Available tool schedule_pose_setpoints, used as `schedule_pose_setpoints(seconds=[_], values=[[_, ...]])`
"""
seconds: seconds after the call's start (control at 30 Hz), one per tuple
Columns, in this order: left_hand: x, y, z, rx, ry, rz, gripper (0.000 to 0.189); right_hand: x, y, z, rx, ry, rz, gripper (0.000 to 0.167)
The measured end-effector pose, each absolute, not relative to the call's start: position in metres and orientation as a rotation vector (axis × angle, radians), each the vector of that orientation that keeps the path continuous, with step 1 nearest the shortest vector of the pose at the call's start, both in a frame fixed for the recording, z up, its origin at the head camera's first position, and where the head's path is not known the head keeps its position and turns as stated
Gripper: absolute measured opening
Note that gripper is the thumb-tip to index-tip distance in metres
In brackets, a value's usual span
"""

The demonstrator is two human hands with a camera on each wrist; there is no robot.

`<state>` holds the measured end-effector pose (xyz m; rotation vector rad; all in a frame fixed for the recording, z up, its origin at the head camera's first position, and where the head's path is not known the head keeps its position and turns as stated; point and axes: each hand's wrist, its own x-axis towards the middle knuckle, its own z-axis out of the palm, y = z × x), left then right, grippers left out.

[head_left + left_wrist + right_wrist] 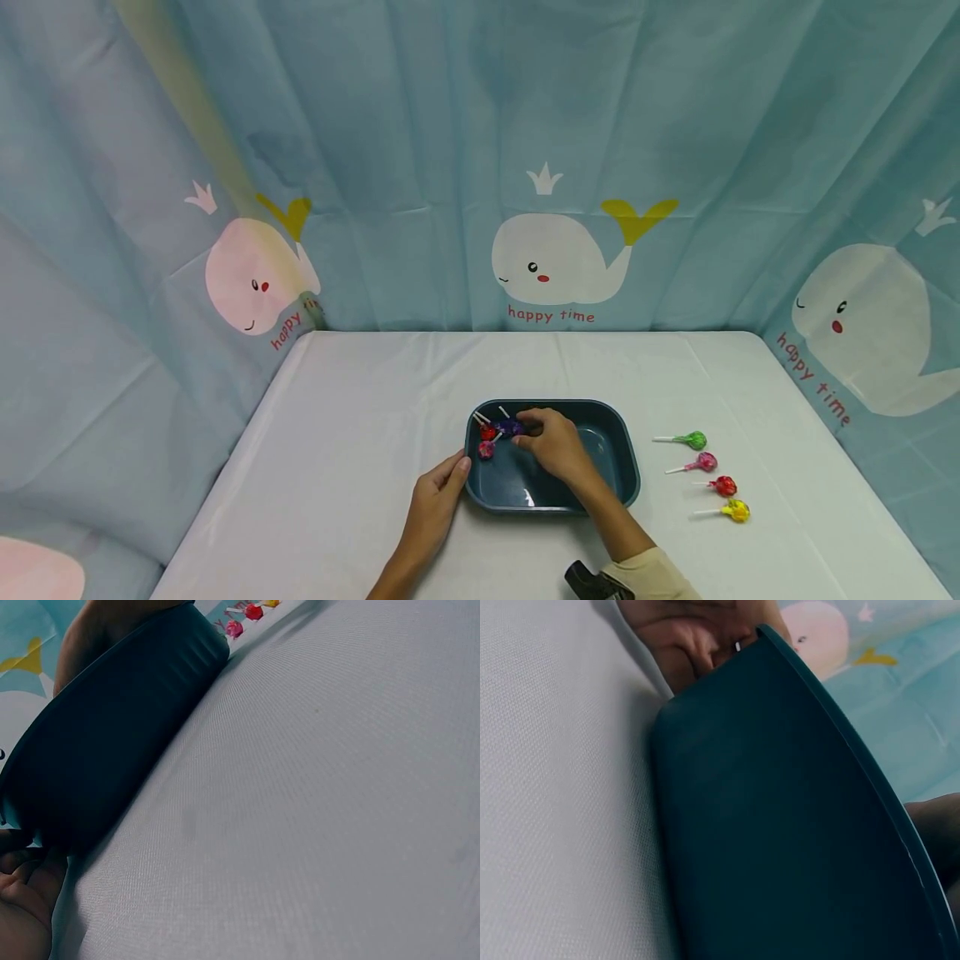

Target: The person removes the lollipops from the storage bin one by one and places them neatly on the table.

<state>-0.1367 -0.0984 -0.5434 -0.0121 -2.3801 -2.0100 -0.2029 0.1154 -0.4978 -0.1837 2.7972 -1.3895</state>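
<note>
A dark blue-green tray [525,497] sits on the white table. At its left edge my left hand [435,504] grips the wall, thumb by the rim; the left wrist view shows these fingers against the tray's outside. My right hand [555,446] reaches over the near side into the tray, its thumb and forefinger pinching a purple-wrapped lollipop [508,427]. Close beside that, in the tray's left part, lie a red lollipop [488,432] and a pink lollipop [486,450], with several white sticks showing. From the right wrist, the tray's wall [780,817] hides the lollipops.
Right of the tray, a green lollipop [695,440], a second pink lollipop [705,462], a second red lollipop [724,486] and a yellow lollipop [737,510] lie in a column, sticks pointing left. A blue whale-print curtain [420,250] hangs behind the table.
</note>
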Motion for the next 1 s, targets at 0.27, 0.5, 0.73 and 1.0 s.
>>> schedule_pose_setpoints(seconds=[0.27, 0.5, 0.73, 1.0], values=[[-0.1364, -0.0976, -0.5426, -0.011, -2.383, -1.985, 0.052, -0.2032, 0.1132, -0.4981, -0.234, 2.815, -1.352, 0.021], [-0.1355, -0.0973, -0.5427, 0.002, -2.379, -1.990, 0.052, -0.2024, 0.1118, -0.4993, -0.269, 2.827, -1.327, 0.021], [-0.1362, -0.0976, -0.5428, 0.011, -2.368, -2.016, 0.053, -0.2003, 0.1126, -0.4998, -0.251, 2.809, -1.316, 0.021], [-0.1358, -0.0971, -0.5434, -0.007, -2.378, -1.985, 0.053, -0.1947, 0.1160, -0.4945, -0.149, 2.833, -1.330, 0.015]])
